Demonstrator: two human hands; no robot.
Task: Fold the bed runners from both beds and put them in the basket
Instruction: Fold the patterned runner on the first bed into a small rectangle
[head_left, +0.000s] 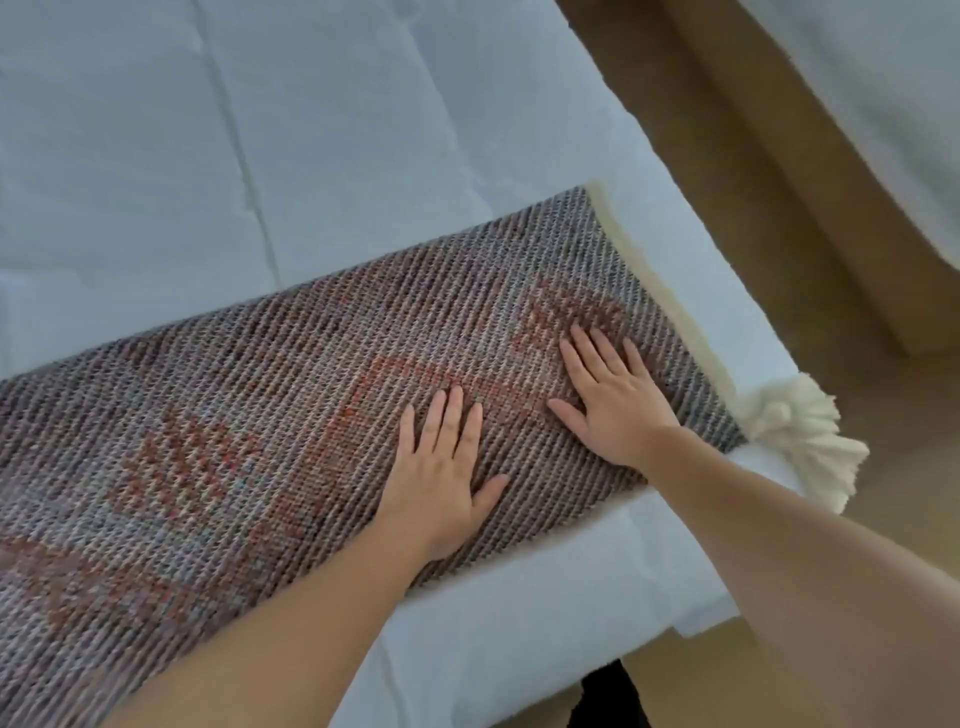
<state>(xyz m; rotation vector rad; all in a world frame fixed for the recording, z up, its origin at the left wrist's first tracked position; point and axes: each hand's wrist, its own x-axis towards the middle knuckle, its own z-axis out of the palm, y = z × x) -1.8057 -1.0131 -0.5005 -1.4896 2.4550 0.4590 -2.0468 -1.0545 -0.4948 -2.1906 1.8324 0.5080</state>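
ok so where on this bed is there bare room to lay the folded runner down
Bare white bedding beyond the runner, and a narrow strip along the near edge. Crowded near the tassel, where left hand and right hand press flat.

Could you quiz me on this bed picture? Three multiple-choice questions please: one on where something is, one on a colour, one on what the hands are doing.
1. Where does the tassel hang?
A. Off the bed's corner
B. Mid-mattress
C. On a pillow

2. What colour is the tassel?
A. Black
B. Cream
C. Green

3. How are the hands on the bed runner?
A. Fists gripping it
B. Raised in the air
C. Pressed flat, palms down

Answers: 1 A, it dangles past the white bed edge above the floor. 2 B, the yarn is cream. 3 C, the left hand and right hand lie open with fingers spread.
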